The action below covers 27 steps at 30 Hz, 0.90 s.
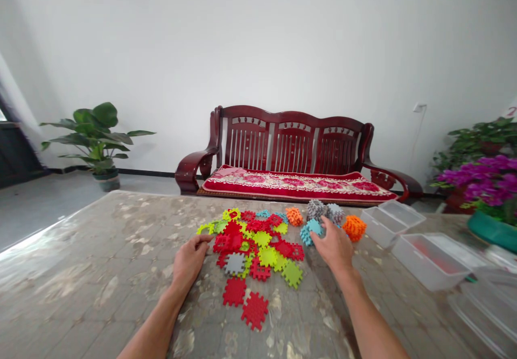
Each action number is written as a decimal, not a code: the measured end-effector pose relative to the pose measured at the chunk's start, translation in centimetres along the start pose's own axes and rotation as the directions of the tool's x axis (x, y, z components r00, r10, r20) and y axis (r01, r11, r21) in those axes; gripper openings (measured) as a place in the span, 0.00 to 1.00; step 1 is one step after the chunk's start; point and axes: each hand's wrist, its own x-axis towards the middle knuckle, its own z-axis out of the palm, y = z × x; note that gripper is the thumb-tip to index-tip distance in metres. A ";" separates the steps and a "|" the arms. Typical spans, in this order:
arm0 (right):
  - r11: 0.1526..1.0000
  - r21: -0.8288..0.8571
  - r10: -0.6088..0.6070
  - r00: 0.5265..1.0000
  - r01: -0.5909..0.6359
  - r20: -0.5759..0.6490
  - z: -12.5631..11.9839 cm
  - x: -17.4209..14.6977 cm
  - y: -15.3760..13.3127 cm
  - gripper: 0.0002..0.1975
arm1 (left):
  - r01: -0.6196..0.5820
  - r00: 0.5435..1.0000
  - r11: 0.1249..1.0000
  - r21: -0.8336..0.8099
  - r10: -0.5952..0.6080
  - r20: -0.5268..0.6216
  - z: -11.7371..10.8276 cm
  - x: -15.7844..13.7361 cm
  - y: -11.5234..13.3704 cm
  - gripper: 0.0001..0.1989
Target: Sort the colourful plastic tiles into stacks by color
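A loose pile of red and lime-green interlocking tiles (262, 239) with toothed edges lies mid-table. One grey tile (235, 263) rests on its near side, and two red tiles (255, 310) lie closer to me. My left hand (189, 259) is at the pile's left edge, its fingers loosely bent beside the red tiles, with nothing visible in it. On the right, my right hand (334, 244) has thumb and forefinger apart next to a stack of light-blue tiles (311, 232); whether it touches them is unclear. Behind it sit grey tile stacks (316, 209).
Orange tile stacks (354, 228) stand right of my hand, with another orange stack (294, 216) farther back. Clear plastic boxes (430, 262) and lids occupy the right side. A wooden bench (291, 132) stands beyond the table (121, 262); purple flowers (480, 181) are at right.
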 end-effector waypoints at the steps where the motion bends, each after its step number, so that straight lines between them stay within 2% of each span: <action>1: 1.000 -0.022 -0.001 1.000 0.001 0.006 0.1 0.0 -0.1 0.28 | -0.002 1.000 1.000 -0.003 0.002 0.005 0.0 0.0 0.0 0.18; 4: 0.998 -0.057 -0.006 1.000 0.007 0.014 0.2 0.0 -0.1 0.28 | -0.010 1.000 1.000 0.000 0.010 0.008 -0.1 -0.1 0.1 0.18; 7: 0.999 -0.040 -0.032 0.999 0.030 -0.037 0.2 0.0 0.0 0.26 | -0.002 1.000 1.000 0.008 0.002 0.006 -0.1 -0.2 0.2 0.18; 11: 0.971 0.150 -0.169 0.979 0.186 -0.118 0.7 -0.6 -1.6 0.19 | -0.002 1.000 1.000 -0.007 0.002 0.003 -0.1 -0.2 0.5 0.17; 15: 0.877 0.346 -0.365 0.931 0.333 0.030 2.1 -1.1 -6.0 0.21 | 0.006 1.000 1.000 -0.007 -0.006 -0.004 -0.2 -0.4 0.8 0.17; 18: 0.835 0.341 -0.501 0.853 0.432 0.145 3.5 -0.4 -9.6 0.22 | -0.004 1.000 1.000 -0.024 0.004 -0.029 -0.3 -0.5 0.8 0.17; 20: 0.844 0.275 -0.522 0.825 0.461 0.218 4.2 0.4 -11.2 0.22 | -0.009 0.999 1.000 -0.030 0.008 -0.032 -0.2 -0.5 0.7 0.17; 24: 0.861 0.133 -0.504 0.787 0.491 0.358 5.4 1.5 -12.2 0.21 | -0.017 0.999 0.999 -0.037 0.016 -0.033 -0.1 -0.4 0.6 0.16; 27: 0.812 0.147 -0.574 0.724 0.565 0.383 5.7 1.1 -12.0 0.19 | -0.041 0.998 0.999 -0.026 0.040 -0.049 0.0 -0.3 0.6 0.16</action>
